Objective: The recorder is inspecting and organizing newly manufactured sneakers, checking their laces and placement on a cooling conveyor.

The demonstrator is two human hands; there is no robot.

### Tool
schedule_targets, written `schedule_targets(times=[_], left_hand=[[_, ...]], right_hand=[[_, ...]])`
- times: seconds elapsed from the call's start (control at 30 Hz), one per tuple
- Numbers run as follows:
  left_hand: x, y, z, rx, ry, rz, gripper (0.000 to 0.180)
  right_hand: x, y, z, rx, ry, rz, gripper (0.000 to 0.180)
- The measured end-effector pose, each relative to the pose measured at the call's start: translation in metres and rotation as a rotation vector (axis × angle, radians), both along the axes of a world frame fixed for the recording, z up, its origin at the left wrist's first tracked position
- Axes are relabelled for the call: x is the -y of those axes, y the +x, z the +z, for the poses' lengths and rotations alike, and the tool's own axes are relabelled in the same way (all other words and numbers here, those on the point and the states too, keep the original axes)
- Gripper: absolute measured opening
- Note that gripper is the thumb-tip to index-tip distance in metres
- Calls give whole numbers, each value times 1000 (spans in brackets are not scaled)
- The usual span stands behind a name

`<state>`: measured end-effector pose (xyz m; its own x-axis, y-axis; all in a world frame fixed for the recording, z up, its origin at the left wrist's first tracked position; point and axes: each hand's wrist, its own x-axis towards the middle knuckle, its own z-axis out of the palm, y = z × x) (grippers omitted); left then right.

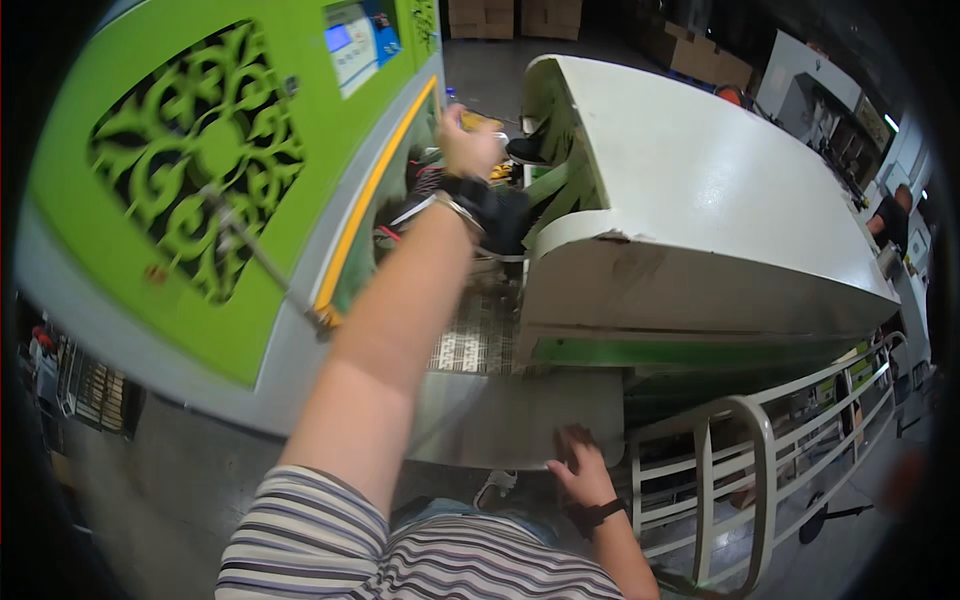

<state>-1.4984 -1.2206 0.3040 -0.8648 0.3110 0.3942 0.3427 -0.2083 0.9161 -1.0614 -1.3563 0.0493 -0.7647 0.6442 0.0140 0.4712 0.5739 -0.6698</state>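
Observation:
My left hand reaches far forward, between a green machine cabinet and a white hood. Its fingers look curled in, and blur hides what they hold, if anything. Something yellow shows just beyond it. Dark shoes, among them a black shoe with a pale sole, sit around my left wrist in the gap. A patterned conveyor surface runs out toward me below them. My right hand is low, by the front edge of a grey metal plate, its fingers apart and nothing in it.
A yellow-edged panel borders the gap on the left. Pale metal railings stand at the lower right. The cabinet carries a control panel. Cardboard boxes are at the back, and another person is at far right.

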Motion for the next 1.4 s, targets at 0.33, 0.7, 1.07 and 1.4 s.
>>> schedule_targets(times=[0.33,0.7,1.07,1.4], left_hand=[[299,245,-192,-587,-308,-581,59],[732,286,-489,-516,-2179,-1520,64],[503,498,-360,-259,-1359,-791,50],[516,649,-331,-315,-1159,-886,58]], right_hand=[[212,160,-37,211,-55,-369,41],[381,496,-205,664,-493,-592,46],[338,673,-225,406,-802,-794,41],[192,810,-217,-26,-845,-883,38]])
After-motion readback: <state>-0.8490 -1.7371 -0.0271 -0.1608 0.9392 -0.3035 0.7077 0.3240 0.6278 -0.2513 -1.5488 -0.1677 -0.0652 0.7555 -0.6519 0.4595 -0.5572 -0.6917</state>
